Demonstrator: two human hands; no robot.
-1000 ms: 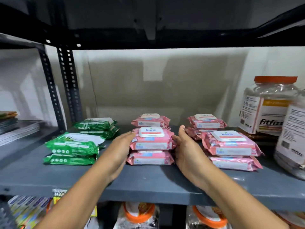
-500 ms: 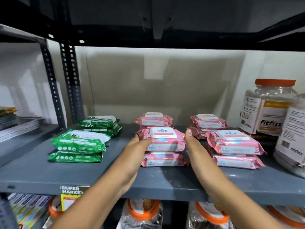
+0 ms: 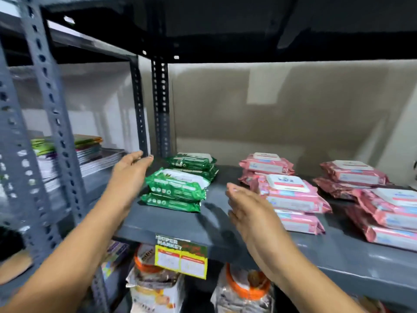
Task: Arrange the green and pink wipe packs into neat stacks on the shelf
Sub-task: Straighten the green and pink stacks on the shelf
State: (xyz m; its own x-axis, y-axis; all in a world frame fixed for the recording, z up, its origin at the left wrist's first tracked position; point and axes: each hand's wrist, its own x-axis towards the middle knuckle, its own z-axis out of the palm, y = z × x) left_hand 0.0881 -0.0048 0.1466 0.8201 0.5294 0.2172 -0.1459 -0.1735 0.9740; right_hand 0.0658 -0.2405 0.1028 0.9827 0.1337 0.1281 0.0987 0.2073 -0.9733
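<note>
A: Hands?
B: Left hand (image 3: 129, 175) open, empty grip, just left of the near green wipe pack stack (image 3: 177, 190). Right hand (image 3: 250, 211) open too, holding nothing, between the green stack and the near pink wipe pack stack (image 3: 293, 199).
A: Other packs?
B: All on the grey shelf (image 3: 225, 231): far green stack (image 3: 194, 164), pink stacks far (image 3: 266, 167) and right (image 3: 392, 218). Frame is blurry.
</note>
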